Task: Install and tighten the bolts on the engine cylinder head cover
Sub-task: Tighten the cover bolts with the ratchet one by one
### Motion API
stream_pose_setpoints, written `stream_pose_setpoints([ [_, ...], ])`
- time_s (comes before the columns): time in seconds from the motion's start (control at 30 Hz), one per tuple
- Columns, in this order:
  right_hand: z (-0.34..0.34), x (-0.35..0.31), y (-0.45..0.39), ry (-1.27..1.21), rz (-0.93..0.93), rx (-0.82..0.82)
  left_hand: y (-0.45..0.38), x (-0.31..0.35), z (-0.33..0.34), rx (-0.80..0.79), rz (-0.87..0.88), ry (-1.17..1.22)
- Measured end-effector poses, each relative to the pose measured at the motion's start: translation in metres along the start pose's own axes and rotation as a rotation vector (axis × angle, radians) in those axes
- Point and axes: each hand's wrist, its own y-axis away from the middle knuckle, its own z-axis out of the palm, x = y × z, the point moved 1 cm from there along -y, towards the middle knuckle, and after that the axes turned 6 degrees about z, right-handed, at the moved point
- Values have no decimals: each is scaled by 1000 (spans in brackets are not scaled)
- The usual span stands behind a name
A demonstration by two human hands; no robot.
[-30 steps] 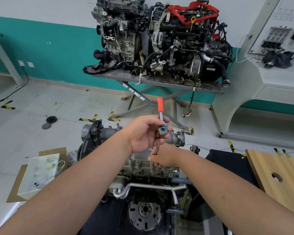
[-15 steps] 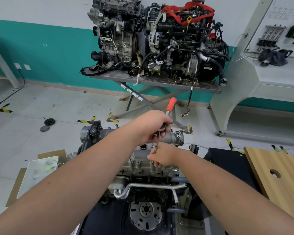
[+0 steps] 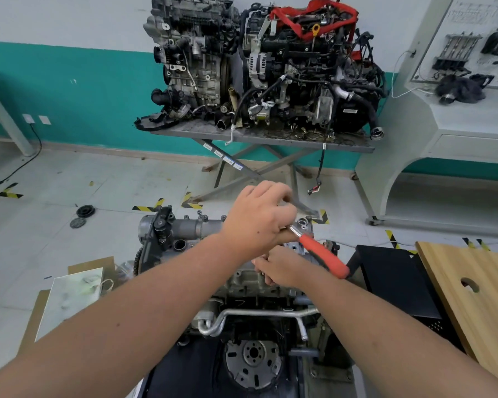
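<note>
**Cylinder head cover, ratchet applied**

Cylinder head cover [image 3: 202,226]: atop the engine, directly beneath both hands. Ratchet [image 3: 322,257]: orange handle angled down-right from the left hand [image 3: 256,222], whose fingers curl round its head. Right hand [image 3: 282,268]: just below the left, fingers curled on something hidden. Wooden board [image 3: 472,285]: well right.

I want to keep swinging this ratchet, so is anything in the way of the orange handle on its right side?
Nothing visible touches the ratchet, which the left hand holds at its head. Its orange handle points right and toward the camera, above the right forearm. The black box lies just beyond the handle tip, so a further swing could meet it.
</note>
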Motion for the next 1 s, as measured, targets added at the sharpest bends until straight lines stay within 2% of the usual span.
stream_pose_setpoints([
  [0.07, -1, 1, 0, 24, -88, 2, 10, 1, 8, 26, -172, 190],
  [0.13, -3, 1, -1, 31, -98, -83, 13, 7, 15, 57, -379, 532],
  [0.27, -8, 6, -4, 28, -37, -136, -3, 21, 22, 162, -1071, 1335],
  [0.33, -11, 9, -4, 20, -48, -162, -2, 21, 23, 195, -1164, 1580],
  [0.4, -15, 7, -5, 37, -80, -205, -4, 18, 18, 169, -1240, 1641],
  [0.47, -20, 4, -8, 72, -117, -227, -11, 13, 9, 94, -1334, 1536],
  [0.53, -23, 1, -10, 151, -161, -224, -18, 6, 0, -48, -1383, 1382],
  [0.6, -26, -4, -11, 203, -191, -211, -25, -1, -9, -282, -1333, 1239],
  [0.67, -31, -9, -10, 186, -215, -205, -33, -7, -16, -528, -1210, 1023],
  [0.73, -33, -14, -11, 224, -258, -197, -44, -11, -19, -722, -1023, 722],
  [0.8, -34, -17, -10, 293, -257, -190, -55, -9, -21, -842, -802, 414],
  [0.87, -34, -17, -11, 319, -235, -182, -61, -6, -21, -873, -605, 196],
  [1.0, -32, -11, -20, 320, -159, -165, -52, 0, -19, -715, -194, -153],
])
